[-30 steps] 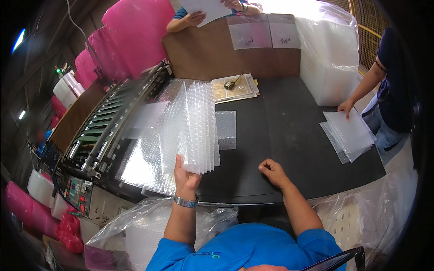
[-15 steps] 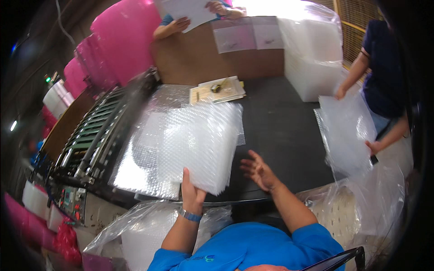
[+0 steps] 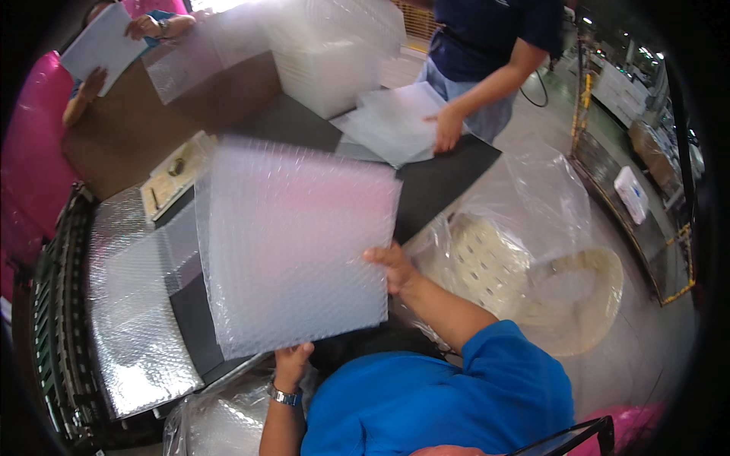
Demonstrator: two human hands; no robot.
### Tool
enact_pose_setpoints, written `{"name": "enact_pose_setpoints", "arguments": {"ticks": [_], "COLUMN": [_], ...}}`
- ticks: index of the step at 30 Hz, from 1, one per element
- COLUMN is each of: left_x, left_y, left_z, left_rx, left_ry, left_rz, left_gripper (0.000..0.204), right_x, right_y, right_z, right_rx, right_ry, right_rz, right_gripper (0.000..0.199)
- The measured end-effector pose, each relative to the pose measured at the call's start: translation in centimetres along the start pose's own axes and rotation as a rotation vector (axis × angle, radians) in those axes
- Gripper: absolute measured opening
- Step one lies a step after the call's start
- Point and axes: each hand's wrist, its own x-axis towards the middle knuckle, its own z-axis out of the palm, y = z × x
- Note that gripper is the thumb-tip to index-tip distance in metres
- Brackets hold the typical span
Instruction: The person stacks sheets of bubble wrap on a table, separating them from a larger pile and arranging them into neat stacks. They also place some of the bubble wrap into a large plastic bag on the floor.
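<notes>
A stack of clear bubble wrap sheets (image 3: 296,243) is held up in front of me, tilted over the dark table. My left hand (image 3: 293,361) grips its near lower edge, with the thumb showing and the other fingers hidden beneath. My right hand (image 3: 391,266) pinches the right edge, thumb on top. To the left, more bubble wrap (image 3: 137,304) lies flat on the table beside the roller machine. Across the table, a co-worker's hand (image 3: 449,128) rests on another pile of clear sheets (image 3: 403,121).
Papers with a tape measure (image 3: 176,166) lie by the brown board (image 3: 137,121). A tall white stack (image 3: 327,72) stands at the far side. The roller machine (image 3: 57,304) borders the left. At right is a perforated chair (image 3: 487,258) draped in plastic. Another person holds a white sheet (image 3: 106,49).
My right hand has come onto the stack, which has been lifted off the bubble wrap on the table. My view has swung right. The co-worker's sheets now lie on the table.
</notes>
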Motion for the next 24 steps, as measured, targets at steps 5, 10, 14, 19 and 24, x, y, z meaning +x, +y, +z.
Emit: {"name": "enact_pose_setpoints", "arguments": {"ticks": [5,10,14,19,24], "left_x": [1.4,3.4,3.5,3.5,3.1], "left_y": [3.2,4.4,3.4,2.5,2.8], "left_z": [0.4,-2.8,-4.2,-4.7,-4.6], "left_rx": [-0.069,0.61,0.403,0.261,0.346], "left_ry": [-0.038,0.133,0.168,0.159,0.137], "left_rz": [0.103,0.326,0.206,0.218,0.232], "left_gripper": [0.04,0.037,0.034,0.033,0.033], "right_x": [-5.1,-12.1,-14.9,-19.1,-20.9], "right_y": [-8.3,-17.4,-16.9,-3.7,1.1], "right_z": [-6.1,-9.3,-15.4,-29.9,-31.0], "right_rx": [-0.171,-0.199,0.004,0.253,0.114], "right_ry": [0.014,0.359,0.604,0.955,1.488], "right_rz": [-0.327,-0.684,-0.816,-0.71,-0.097], "right_gripper": [0.051,0.068,0.054,0.054,0.069]}}
